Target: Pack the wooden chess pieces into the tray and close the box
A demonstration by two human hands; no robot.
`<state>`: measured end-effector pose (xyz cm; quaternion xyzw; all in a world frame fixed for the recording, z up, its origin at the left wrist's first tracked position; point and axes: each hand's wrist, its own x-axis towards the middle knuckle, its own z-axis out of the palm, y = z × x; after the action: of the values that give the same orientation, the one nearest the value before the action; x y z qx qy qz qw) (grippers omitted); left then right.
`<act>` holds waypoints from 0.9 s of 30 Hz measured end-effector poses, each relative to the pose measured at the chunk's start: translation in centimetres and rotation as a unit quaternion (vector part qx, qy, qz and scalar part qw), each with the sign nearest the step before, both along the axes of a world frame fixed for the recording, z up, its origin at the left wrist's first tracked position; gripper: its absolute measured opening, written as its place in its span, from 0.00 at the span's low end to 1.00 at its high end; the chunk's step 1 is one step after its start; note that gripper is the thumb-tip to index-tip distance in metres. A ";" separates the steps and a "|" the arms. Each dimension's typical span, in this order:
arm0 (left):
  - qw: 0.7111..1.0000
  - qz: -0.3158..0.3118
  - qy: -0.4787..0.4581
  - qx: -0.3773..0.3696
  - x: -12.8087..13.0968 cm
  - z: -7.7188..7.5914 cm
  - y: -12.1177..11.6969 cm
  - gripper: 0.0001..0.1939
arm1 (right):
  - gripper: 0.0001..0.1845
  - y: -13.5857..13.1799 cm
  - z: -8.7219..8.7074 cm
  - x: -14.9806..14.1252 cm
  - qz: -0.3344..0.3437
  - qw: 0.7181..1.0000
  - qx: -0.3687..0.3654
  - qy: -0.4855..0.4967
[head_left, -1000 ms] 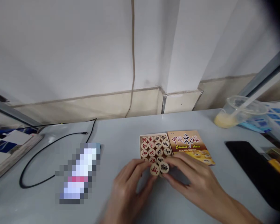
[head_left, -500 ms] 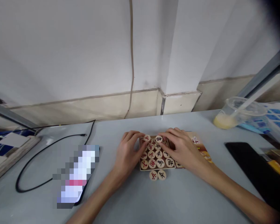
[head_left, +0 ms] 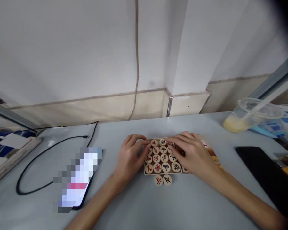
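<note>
A shallow box (head_left: 146,172) of round wooden Chinese chess pieces (head_left: 163,158) lies on the grey table. My left hand (head_left: 130,156) rests at the box's left side, its curled fingertips pinching a piece at the top left. My right hand (head_left: 192,155) lies over the box's upper right, fingers closed on a piece in the top row. Two loose pieces (head_left: 162,180) sit on the table just in front of the box. The printed box lid (head_left: 211,152) lies under my right hand.
A phone with a lit screen (head_left: 78,179) lies to the left, beside a looping black cable (head_left: 38,159). A plastic cup with yellow drink and a straw (head_left: 244,116) stands at the back right. A black flat object (head_left: 266,172) lies at the right.
Both hands set two pieces on the table in front of the box, then moved to the box's far row. Since half a second ago they have barely shifted.
</note>
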<state>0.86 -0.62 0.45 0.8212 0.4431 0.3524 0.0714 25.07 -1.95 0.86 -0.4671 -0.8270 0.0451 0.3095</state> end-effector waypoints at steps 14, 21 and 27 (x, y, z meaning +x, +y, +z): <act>0.999 -0.012 -0.004 0.046 -0.1 2.6 -3.4 0.06 | 0.05 -3.3 1.6 -0.9 -0.010 0.994 0.024 0.108; 0.996 -0.035 0.085 -0.004 -1.2 -0.4 -9.0 0.06 | 0.04 -9.2 -2.3 -1.1 -0.001 0.998 0.040 0.049; 0.990 -0.079 0.110 -0.033 -1.7 -1.3 -9.0 0.11 | 0.09 -8.9 -3.1 -0.4 0.015 0.999 0.041 0.017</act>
<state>-0.82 -9.58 -0.82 0.8844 0.3937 0.2387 0.0768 24.67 -10.80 -2.26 -0.4411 -0.8297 0.0238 0.3412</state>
